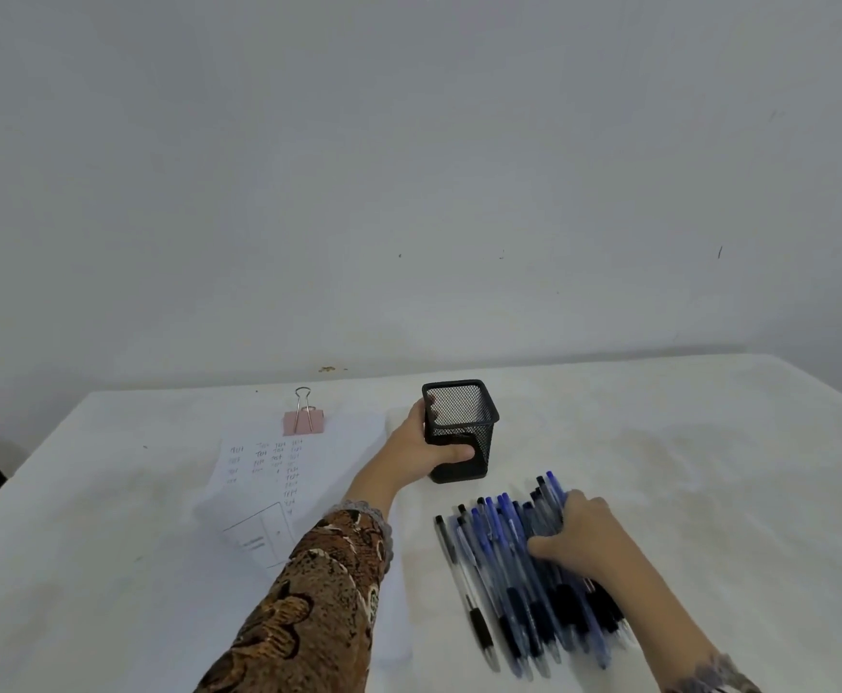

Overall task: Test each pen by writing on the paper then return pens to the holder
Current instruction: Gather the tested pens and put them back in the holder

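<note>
**RETURN TO HOLDER IN HAND: PENS AT GATHERING STAGE**

Found the pens [504,567] lying flat on the surface [684,467], right of centre, fanned side by side with dark grip ends toward the near edge. Saw none inside the holder.

Noted the right hand [579,537] set on the right part of the fan, fingers curled over the barrels and thumb pressed across them, clamped on a bunch rather than on a single pen. Could not count the pens beneath it.

Noted the holder [461,432], black mesh, standing upright just beyond the fan and apart from it, apparently empty through the mesh. Found the left hand [421,452] wrapped round its left side, thumb across the near wall, steadying it.

Recorded the paper [268,472] left of the holder, partly hidden by the patterned sleeve [318,592], pinned at its far edge by a pink binder clip [302,421] and carrying several columns of short written marks. Judged testing done or nearly done on that evidence, with the return step now in hand.

Next move, as judged: close the fan into one bundle, lift clear of the surface, turn upright over the opening, lower in. Calls for squaring the ends first and a firm left-hand grip against tipping. Flagged the black pen [465,587] at the far left of the fan, well outside the right hand's hold. Expect a second pass for it.
</note>
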`<state>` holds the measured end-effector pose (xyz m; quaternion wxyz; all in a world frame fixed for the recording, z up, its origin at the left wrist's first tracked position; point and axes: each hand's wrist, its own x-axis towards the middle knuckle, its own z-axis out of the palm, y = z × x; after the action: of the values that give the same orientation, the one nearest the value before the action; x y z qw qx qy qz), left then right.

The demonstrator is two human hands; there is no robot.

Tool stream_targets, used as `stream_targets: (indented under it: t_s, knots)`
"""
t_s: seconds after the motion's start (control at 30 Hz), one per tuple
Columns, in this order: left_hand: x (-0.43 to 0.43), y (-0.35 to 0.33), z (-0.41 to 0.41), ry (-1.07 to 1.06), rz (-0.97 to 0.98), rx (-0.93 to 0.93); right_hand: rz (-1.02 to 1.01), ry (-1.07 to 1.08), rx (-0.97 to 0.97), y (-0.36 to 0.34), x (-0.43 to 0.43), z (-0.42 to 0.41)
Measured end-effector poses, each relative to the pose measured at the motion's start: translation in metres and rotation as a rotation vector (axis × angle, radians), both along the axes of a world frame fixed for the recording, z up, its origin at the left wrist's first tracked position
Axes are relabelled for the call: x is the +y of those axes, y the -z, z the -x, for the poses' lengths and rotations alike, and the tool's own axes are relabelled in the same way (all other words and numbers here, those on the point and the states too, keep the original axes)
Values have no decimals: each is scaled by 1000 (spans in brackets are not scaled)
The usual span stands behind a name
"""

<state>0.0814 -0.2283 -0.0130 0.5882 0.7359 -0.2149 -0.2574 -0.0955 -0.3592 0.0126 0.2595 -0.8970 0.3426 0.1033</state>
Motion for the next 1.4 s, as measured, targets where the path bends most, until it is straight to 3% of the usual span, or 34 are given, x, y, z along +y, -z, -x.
stream_targets:
  t_s: [1.4]
  knots:
    - [0,10,2,2,11,-39,179,-49,-65,1,15,-25]
